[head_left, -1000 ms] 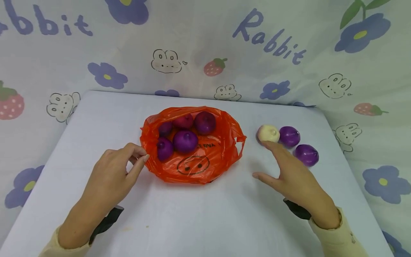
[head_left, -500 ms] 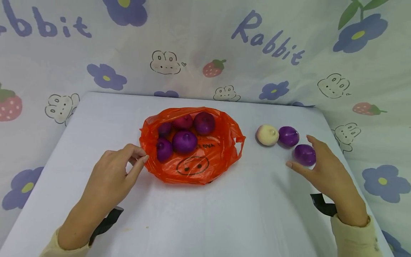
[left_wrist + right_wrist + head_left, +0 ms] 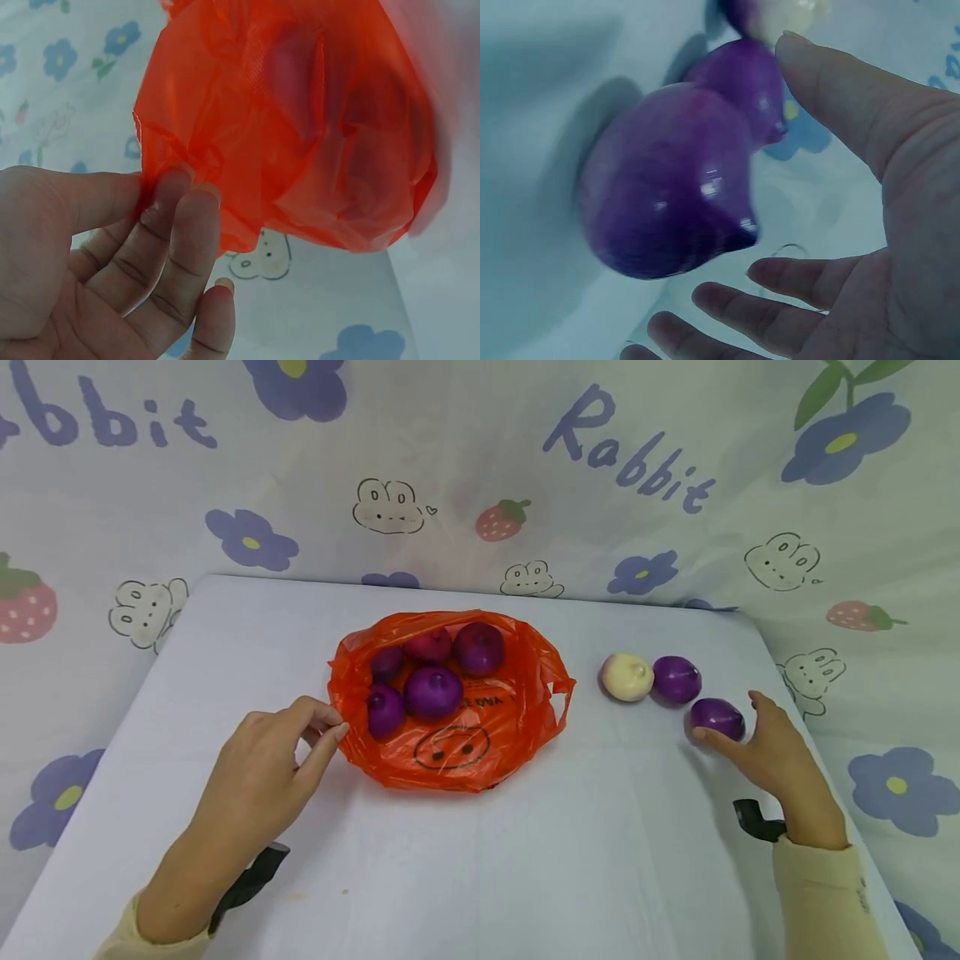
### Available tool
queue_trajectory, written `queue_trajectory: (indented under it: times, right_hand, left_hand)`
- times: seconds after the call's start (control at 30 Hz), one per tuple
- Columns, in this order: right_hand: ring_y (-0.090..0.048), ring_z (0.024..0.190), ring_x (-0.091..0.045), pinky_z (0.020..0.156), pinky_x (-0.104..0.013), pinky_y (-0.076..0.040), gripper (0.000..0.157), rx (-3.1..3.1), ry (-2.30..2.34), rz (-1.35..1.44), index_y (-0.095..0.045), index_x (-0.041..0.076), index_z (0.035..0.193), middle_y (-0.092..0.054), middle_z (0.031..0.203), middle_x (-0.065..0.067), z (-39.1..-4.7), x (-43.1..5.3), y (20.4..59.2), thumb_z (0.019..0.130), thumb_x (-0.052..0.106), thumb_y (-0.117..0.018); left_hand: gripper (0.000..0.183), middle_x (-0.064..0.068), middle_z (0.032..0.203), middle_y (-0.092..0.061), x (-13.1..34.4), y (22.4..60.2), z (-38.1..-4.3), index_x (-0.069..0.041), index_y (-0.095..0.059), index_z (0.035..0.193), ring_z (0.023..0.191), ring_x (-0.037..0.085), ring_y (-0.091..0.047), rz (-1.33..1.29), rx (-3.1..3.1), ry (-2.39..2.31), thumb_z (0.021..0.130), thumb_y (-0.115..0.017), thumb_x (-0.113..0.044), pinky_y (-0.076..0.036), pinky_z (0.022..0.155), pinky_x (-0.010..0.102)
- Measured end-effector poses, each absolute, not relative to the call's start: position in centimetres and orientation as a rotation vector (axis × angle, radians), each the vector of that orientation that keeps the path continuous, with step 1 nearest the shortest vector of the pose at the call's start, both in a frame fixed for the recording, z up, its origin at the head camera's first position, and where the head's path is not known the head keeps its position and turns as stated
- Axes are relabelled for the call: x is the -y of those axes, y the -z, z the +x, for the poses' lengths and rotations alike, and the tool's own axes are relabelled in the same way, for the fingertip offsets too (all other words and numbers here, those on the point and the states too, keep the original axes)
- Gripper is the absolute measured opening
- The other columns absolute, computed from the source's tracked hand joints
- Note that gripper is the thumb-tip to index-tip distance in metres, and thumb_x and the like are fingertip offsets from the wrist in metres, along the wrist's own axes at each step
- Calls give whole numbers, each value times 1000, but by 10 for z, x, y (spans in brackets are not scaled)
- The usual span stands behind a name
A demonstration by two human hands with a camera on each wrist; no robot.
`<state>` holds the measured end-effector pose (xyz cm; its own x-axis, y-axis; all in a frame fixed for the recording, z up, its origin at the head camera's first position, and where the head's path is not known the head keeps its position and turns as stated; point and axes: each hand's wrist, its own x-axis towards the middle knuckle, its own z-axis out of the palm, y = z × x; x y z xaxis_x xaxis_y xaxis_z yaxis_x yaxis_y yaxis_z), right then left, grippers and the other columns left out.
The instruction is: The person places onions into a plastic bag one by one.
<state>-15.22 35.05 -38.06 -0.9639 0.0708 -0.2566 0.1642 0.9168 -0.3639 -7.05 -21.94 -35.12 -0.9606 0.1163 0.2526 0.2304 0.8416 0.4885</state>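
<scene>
My left hand (image 3: 262,768) pinches the left rim of an orange-red plastic bag (image 3: 450,768) between thumb and fingers; the left wrist view shows the film of the bag (image 3: 225,97) at the fingertips. Several purple onions (image 3: 433,692) lie inside the bag, which stands with its mouth open. At the right, my right hand (image 3: 780,752) is spread around the nearest loose purple onion (image 3: 717,718), thumb on its near side. In the right wrist view that onion (image 3: 667,180) sits in the gap between thumb and fingers, not gripped.
Behind that onion lie another purple onion (image 3: 677,679) and a pale whitish onion (image 3: 627,677), side by side. All rest on a white table (image 3: 525,860). A cloth printed with rabbits, flowers and strawberries (image 3: 450,443) hangs along the table's back edge.
My right hand has moved from near the pale onion rightward to the nearest purple onion, its fingers now lower beside it. The left hand still holds the bag's rim in place.
</scene>
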Motion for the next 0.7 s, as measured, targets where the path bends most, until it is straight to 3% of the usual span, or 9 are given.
queue_trajectory:
  times: [0.17,0.3,0.57,0.7]
  right_hand:
    - [-35,131,-68,102,-77,-34,116,-2807,596,204,-4,-20,156,-25,150,-50,-155,-359,393,98,60,-65]
    - [-34,133,-68,104,-77,-33,116,-2806,621,267,-6,-20,155,-26,150,-50,-158,-360,403,98,64,-61]
    - [-46,122,-62,97,-74,-42,106,-2890,620,319,-23,-24,149,-40,139,-49,-157,-351,417,99,61,-62]
    - [-46,123,-63,97,-75,-41,102,-2905,612,328,-24,-22,150,-40,139,-48,-156,-350,417,100,59,-61]
  left_hand:
    - [17,0,86,-72,220,351,-70,-10,-69,105,80,26,-61,-283,2790,781,92,-80,-7,-45,69,43]
    - [17,0,86,-72,220,351,-70,-10,-69,104,81,26,-61,-289,2786,781,92,-80,-6,-46,69,43]
    - [18,1,86,-73,221,353,-71,-10,-70,105,81,28,-61,-281,2796,776,91,-81,-7,-46,68,43]
    - [18,1,86,-72,221,353,-71,-11,-70,104,80,27,-60,-279,2789,777,91,-81,-6,-45,68,43]
